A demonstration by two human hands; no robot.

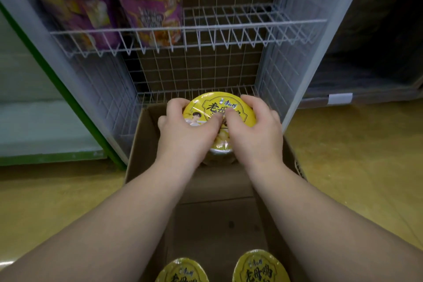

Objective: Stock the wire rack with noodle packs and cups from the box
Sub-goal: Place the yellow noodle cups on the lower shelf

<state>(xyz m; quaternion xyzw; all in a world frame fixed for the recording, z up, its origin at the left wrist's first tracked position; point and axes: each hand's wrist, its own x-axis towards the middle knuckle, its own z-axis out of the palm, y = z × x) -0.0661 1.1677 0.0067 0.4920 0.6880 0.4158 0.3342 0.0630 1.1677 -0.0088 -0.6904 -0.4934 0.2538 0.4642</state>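
Here the left hand (185, 126) and right hand (254, 128) clasp a yellow cup (219, 110) by its rim, over the far end of the box (142, 144), just before the rack (183, 27). Its slick film could slip, or the cup catch the bottom shelf's wire lip (158, 96). Purple packs (151, 9) fill the upper shelf's left; two more cups (261, 268) wait near the box's near end.

Dim, even light; soft blur, wide-angle warp at edges.
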